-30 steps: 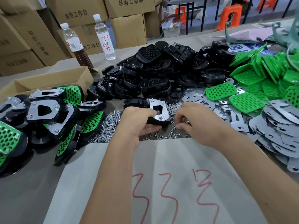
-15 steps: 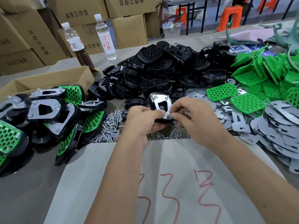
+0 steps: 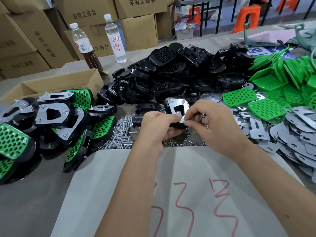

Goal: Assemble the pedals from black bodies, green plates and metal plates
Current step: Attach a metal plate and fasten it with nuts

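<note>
Holding steady over the bench, I've got one pedal [image 3: 177, 110] lifted between both hands, metal plate face up and tilted toward me. My left hand [image 3: 156, 127] grips its black body from the left side, fingers curled under and thumb on top. My right hand [image 3: 210, 124] pinches at the plate's near right corner, thumb and forefinger pressed together there; what sits between those fingertips is too small to tell. Just below the hands lie loose nuts [image 3: 184, 142], and a heap of screws [image 3: 119, 134] to the left. Beyond the pedal rises the pile of black bodies [image 3: 171, 72]. Green plates [image 3: 280, 82] are stacked far right, with bare metal plates [image 3: 294, 132] spread in front of them. Finished pedals [image 3: 47, 120] crowd the left, beside an open cardboard box [image 3: 56, 84].
</note>
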Action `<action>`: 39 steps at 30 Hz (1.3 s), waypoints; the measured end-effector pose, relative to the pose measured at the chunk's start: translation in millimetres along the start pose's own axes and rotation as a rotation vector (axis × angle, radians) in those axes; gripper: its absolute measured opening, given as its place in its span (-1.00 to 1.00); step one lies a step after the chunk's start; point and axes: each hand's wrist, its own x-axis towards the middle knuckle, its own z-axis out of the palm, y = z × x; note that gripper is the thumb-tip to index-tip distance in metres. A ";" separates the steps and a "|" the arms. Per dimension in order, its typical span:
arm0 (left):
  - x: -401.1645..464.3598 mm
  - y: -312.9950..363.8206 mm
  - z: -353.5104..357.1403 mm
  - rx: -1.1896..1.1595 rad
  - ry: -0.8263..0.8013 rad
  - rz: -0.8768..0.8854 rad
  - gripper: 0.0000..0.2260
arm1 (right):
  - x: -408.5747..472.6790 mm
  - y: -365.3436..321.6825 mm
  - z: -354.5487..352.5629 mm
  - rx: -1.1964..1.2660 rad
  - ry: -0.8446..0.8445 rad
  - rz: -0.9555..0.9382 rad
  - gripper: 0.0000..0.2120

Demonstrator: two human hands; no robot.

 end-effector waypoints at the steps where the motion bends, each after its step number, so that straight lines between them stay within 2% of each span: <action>1: 0.3 -0.5 0.1 0.004 -0.008 0.002 -0.77 | -0.3 0.0 0.5 0.018 -0.001 0.008 -0.85; 6: 0.1 -0.9 1.4 -0.005 -0.035 0.004 -0.76 | -1.3 2.4 2.5 0.063 0.009 0.066 -0.83; 9: -0.6 -1.2 2.2 -0.022 -0.039 0.004 -0.75 | -1.9 4.7 2.1 0.217 0.049 0.205 -0.80; 11: -0.7 -0.9 2.7 -0.025 -0.046 0.000 -0.76 | -1.6 5.7 0.4 0.293 0.088 0.227 -0.82; 16: 0.9 -1.9 2.3 0.019 -0.029 -0.003 -0.77 | -1.4 5.2 -0.4 0.276 0.037 0.232 -0.76; 19: 0.7 -1.8 1.3 0.011 -0.031 -0.013 -0.77 | -0.9 4.3 -1.2 0.274 0.029 0.237 -0.81; 24: 0.0 -1.1 0.6 -0.015 -0.031 -0.031 -0.61 | -1.2 2.9 -0.9 0.213 0.055 0.211 -0.83; 27: -0.6 -1.1 1.1 -0.048 -0.043 -0.039 -0.63 | -1.1 3.0 0.1 0.182 0.081 0.186 -0.86; 32: -0.2 -1.0 1.6 -0.084 -0.072 -0.077 -0.79 | -1.4 6.0 -3.0 0.221 0.078 0.144 -0.84; 39: 1.7 -4.2 2.3 -0.037 -0.041 -0.053 -0.72 | -0.6 9.9 -2.9 0.242 0.027 0.086 -0.79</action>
